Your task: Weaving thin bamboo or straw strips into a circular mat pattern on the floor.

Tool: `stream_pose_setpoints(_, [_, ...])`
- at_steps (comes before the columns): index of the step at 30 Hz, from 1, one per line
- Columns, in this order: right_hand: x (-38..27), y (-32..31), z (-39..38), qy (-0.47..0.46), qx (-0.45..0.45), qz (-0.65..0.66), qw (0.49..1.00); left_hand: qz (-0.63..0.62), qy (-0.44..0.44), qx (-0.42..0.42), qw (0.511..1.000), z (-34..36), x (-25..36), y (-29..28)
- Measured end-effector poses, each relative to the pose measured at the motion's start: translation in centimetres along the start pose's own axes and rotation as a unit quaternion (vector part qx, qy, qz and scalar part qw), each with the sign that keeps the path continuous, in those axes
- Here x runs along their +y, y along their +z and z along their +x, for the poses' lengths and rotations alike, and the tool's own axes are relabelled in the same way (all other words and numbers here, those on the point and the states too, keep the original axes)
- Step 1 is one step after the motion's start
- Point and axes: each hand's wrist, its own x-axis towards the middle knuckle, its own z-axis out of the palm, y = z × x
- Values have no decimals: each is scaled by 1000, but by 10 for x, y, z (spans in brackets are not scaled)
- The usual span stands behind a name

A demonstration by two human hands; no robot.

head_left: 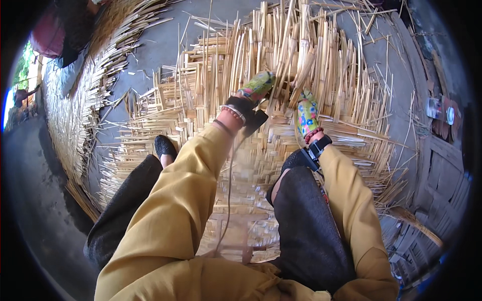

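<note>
My left hand (pixel 256 85), in a green flowered glove, is at the middle of a partly woven mat (pixel 241 190) of pale split cane, its fingers closed around strips (pixel 273 95) near the upper edge. Just to its right my right hand (pixel 307 110), gloved alike, grips upright strips (pixel 301 67) that lean over the weave; its fingertips are partly hidden among them. Long loose ends (pixel 321 35) fan out above both hands. A dark cord runs down over the mat below my left wrist.
My feet (pixel 165 148) are on the mat either side. A second woven mat (pixel 75 115) lies at left beside grey floor (pixel 37 175). A person in pink (pixel 47 35) is at upper left. Weathered wooden boards (pixel 437 170) and scattered cane pieces are along the right.
</note>
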Motion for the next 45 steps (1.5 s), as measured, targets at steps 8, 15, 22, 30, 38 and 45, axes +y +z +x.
stream_pose_setpoints(8, [-2, -13, 3, -35, -63, -166, 984, -155, -7, 64, 986, -2, 16, -5])
stream_pose_setpoints(15, [-36, -16, 44, -361, -301, -603, 645, -644, -133, 241, 714, -17, 20, -10])
stream_pose_setpoints(22, [-68, -17, 27, -234, -234, -684, 650, -568, -319, 394, 648, -67, -6, 23])
stream_pose_setpoints(30, [-44, -24, 24, -211, -165, -717, 644, -483, -310, 405, 712, -102, -28, 28])
stream_pose_setpoints(38, [-47, 1, -2, -252, -158, -826, 479, -462, -395, 267, 748, -140, -16, 26])
stream_pose_setpoints(45, [-8, 95, -28, -282, -314, -666, 616, -355, -265, 178, 879, -138, -27, 2])
